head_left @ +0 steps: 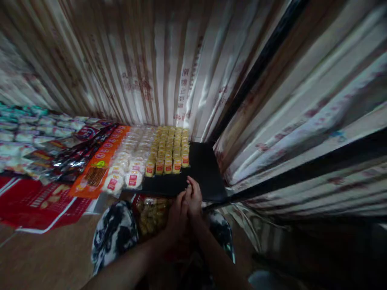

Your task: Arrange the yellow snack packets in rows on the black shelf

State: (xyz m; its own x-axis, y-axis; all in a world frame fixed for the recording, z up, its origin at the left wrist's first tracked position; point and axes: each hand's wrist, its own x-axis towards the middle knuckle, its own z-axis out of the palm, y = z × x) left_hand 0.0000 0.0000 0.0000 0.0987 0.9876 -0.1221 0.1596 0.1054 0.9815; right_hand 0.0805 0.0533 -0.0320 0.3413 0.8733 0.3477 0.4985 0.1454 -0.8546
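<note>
My left hand (177,213) and my right hand (195,198) meet in front of me, touching each other, above the front edge of a black table (204,169). The fingers of my right hand are stretched forward, with nothing visible in them. Blur and the right hand partly hide the fingers of my left hand. Below and to the left of my hands, a red-edged bag of small yellowish wrapped pieces (151,215) lies between my knees. Beyond them stand rows of yellow packaged snacks (168,151), with rows of white round packaged snacks (133,163) on their left.
Left along the table lie an orange snack bag (98,171), dark shiny packets (78,155) and many white packets (30,131). A red bag (45,201) hangs over the front edge. Printed corrugated sheeting (169,68) walls the back and right, with a dark bar (250,76) across it.
</note>
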